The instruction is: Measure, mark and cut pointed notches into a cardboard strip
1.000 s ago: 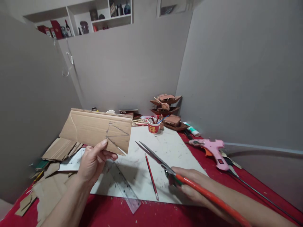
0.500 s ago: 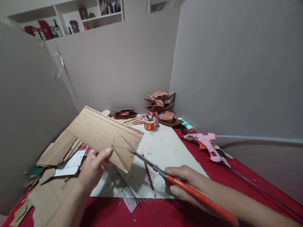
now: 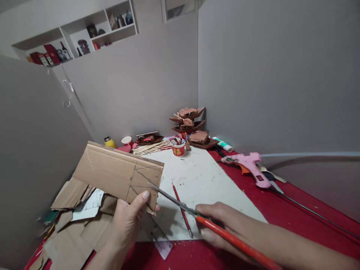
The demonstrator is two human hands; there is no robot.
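Observation:
A tan cardboard piece point(image 3: 112, 168) with pencil lines near its right end is held up over the table. My left hand point(image 3: 132, 213) grips its lower edge, thumb on the front face. In my right hand point(image 3: 218, 225) are scissors with red handles point(image 3: 233, 242); the fingers are wrapped round them. The scissor blades reach the cardboard's right part, over the drawn lines. Beneath lie a red pencil point(image 3: 182, 212) and a clear ruler point(image 3: 163, 247), partly hidden.
White paper point(image 3: 202, 180) covers the red table point(image 3: 298, 210). A pink glue gun point(image 3: 250, 167) with its cable lies right. Cardboard scraps point(image 3: 67, 240) are piled left. At the back stand a red cup point(image 3: 178, 149), sticks point(image 3: 152, 147) and model boats point(image 3: 199, 138).
My left hand has shifted right along the cardboard's lower edge, nearer its marked end. The cardboard is tilted less and sits slightly further left. The view has shifted, and a yellow bottle now shows.

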